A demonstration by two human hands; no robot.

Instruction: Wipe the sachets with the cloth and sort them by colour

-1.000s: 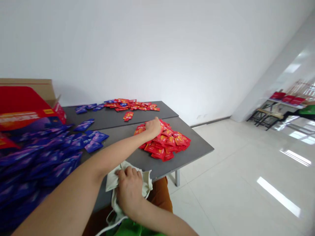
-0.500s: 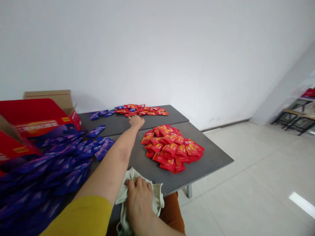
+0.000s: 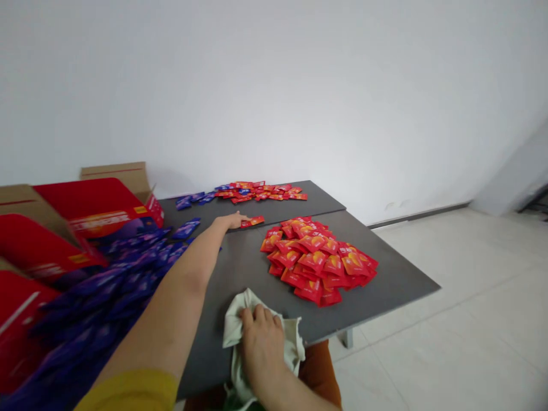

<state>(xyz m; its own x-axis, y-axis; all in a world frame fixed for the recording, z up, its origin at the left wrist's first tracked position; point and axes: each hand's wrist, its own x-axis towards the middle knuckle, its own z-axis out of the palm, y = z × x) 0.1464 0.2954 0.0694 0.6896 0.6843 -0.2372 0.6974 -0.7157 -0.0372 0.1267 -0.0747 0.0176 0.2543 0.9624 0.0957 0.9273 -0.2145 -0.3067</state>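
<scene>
My left hand (image 3: 234, 220) reaches far across the dark table, its fingers on a red packet (image 3: 256, 221) near the seam in the tabletop. The fingertips are small and partly hidden, but the hand looks closed on the packet's near end. By the front edge, my right hand (image 3: 263, 342) presses down on a crumpled pale cloth (image 3: 234, 319), fingers curled into it. To the right of both hands lies a heap of red packets (image 3: 314, 260). Behind the left hand, more red packets (image 3: 274, 192) are scattered, mixed with a few blue ones.
A large pile of blue-purple packets (image 3: 115, 297) covers the table's left side. Open red cartons (image 3: 103, 200) stand behind and beside it. Several loose blue packets (image 3: 187, 228) lie farther back. The table (image 3: 398, 282) meets a white wall at the back; tiled floor lies to the right.
My left hand has drawn back from the scattered packets towards me, and a red packet is now at its fingers. My right hand stays on the cloth. The view has turned slightly left.
</scene>
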